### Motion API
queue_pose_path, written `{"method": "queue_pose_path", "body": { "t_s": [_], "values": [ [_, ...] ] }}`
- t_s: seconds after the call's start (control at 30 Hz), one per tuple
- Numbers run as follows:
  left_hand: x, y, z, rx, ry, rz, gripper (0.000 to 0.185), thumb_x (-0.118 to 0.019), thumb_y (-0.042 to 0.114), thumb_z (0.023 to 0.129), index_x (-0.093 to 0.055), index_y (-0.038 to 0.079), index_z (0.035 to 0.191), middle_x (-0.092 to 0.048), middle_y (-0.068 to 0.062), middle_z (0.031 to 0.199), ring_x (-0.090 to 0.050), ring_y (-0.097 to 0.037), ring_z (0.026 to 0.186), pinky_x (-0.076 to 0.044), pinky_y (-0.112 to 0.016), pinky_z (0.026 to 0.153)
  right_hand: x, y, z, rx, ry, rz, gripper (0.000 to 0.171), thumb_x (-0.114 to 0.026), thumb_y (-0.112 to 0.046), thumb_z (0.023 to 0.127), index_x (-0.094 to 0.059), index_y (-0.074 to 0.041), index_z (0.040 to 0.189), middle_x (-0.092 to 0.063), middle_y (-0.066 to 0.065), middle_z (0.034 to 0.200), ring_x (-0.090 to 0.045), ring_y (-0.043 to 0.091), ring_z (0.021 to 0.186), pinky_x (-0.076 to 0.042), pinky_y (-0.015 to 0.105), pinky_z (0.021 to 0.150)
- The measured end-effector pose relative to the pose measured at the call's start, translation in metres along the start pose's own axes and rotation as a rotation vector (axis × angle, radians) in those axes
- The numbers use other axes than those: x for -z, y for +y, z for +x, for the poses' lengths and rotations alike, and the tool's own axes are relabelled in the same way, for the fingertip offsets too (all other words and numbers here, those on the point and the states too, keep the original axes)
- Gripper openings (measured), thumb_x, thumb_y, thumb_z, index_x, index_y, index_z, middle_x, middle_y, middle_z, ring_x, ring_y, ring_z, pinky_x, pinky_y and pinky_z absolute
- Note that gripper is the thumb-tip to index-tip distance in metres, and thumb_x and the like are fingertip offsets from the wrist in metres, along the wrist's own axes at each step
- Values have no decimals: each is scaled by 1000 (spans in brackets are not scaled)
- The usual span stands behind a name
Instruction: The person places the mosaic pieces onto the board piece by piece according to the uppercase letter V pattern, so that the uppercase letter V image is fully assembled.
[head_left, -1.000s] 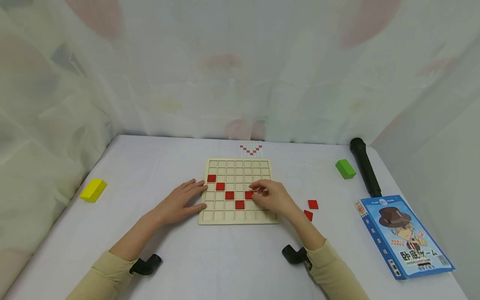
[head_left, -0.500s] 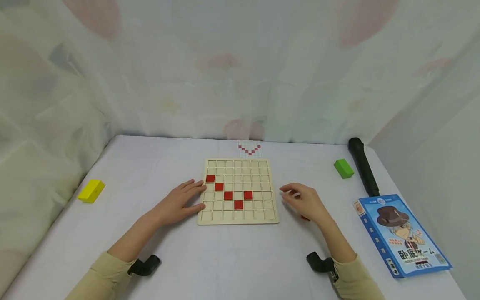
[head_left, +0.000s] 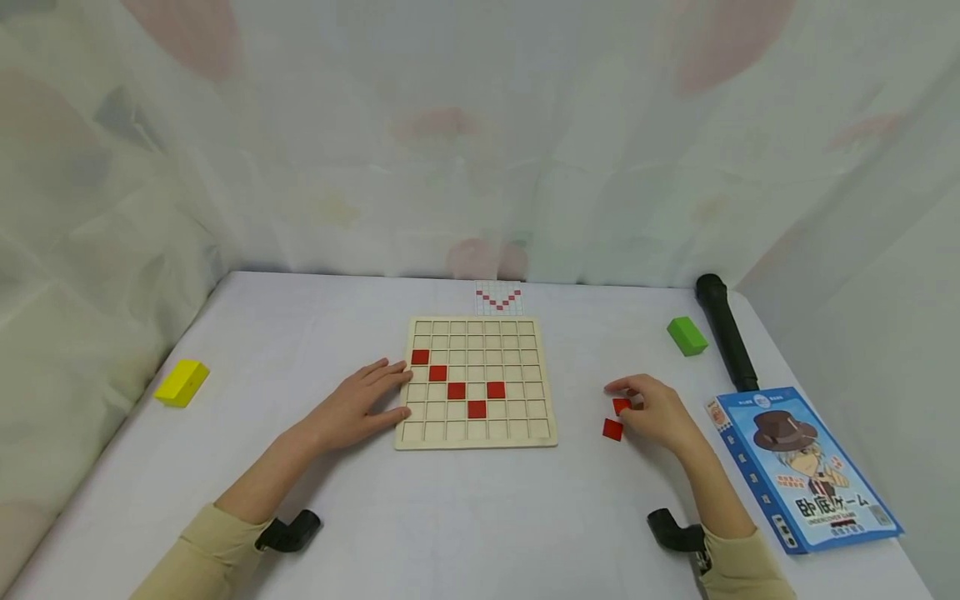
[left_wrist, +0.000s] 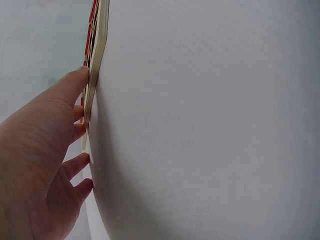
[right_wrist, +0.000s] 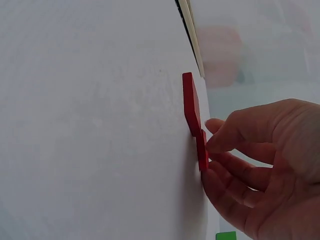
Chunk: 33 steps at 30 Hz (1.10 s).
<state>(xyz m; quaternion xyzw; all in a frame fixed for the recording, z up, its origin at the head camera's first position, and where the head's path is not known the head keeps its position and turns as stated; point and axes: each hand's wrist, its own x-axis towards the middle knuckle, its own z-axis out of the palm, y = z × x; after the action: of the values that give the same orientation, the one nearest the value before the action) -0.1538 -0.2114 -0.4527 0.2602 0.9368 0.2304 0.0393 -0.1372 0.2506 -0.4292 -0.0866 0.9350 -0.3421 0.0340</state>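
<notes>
A wooden grid board (head_left: 517,431) lies mid-table with several red tiles (head_left: 477,409) set in its cells. At its left edge rests my left hand (head_left: 360,404), fingers spread; the thumb touches the board's side (left_wrist: 95,75) in the left wrist view. My right hand (head_left: 656,412) is at two loose red tiles right of the board. Its loosely bent fingers and thumb stand around the farther tile (head_left: 621,405), with the thumb at its surface. In the right wrist view that tile (right_wrist: 201,150) is partly behind the thumb. The nearer tile (head_left: 612,429) lies just beside it.
Behind the board lies a card (head_left: 498,298) printed with a red V on a grid. A yellow block (head_left: 182,383) stands far left. At the right are a green block (head_left: 687,336), a black microphone (head_left: 727,333) and a blue game box (head_left: 810,475).
My right hand has left the tile on the board and moved right to the loose tiles. That tile stays in its cell. The left hand has not moved.
</notes>
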Motion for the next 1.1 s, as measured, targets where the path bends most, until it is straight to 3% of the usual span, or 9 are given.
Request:
{"method": "queue_pose_path", "body": {
  "t_s": [0.27,0.43,0.53,0.8,1.1],
  "values": [
    [1,0,0,5,-2,-5,65,-64,46,93,-47,12,145,-38,-11,153,-24,-38,143,-21,-58,114,-2,-3,8,24,-9,32,27,-65,0,88,-67,0,115,-63,17,115,-58,33,102,-53,49,89],
    [1,1,1,4,-7,-10,65,-64,47,93,-47,12,145,-38,-10,153,-23,-37,144,-21,-57,114,-2,-6,10,7,-36,-35,29,-76,-12,84,-69,-3,112,-64,12,107,-57,29,96,-55,39,79],
    [1,1,1,3,-4,-2,65,-63,47,93,-47,12,145,-38,-10,153,-24,-37,143,-22,-57,114,-4,-6,11,3,-60,-42,29,-77,-11,83,-69,-4,110,-63,11,104,-56,28,93,-55,35,75],
    [1,2,0,5,-2,0,65,-64,45,93,-47,11,145,-38,-11,153,-24,-38,143,-22,-57,114,-14,-12,21,21,-35,35,30,-72,-6,86,-67,-5,116,-64,14,114,-63,28,98,-56,44,85],
    [1,0,0,-2,-3,-8,64,-64,46,93,-48,12,145,-38,-11,153,-25,-38,143,-22,-58,113,-21,-19,29,50,0,-24,33,-75,-6,83,-67,-2,114,-65,7,96,-59,23,87,-55,40,79]
  ]
}}
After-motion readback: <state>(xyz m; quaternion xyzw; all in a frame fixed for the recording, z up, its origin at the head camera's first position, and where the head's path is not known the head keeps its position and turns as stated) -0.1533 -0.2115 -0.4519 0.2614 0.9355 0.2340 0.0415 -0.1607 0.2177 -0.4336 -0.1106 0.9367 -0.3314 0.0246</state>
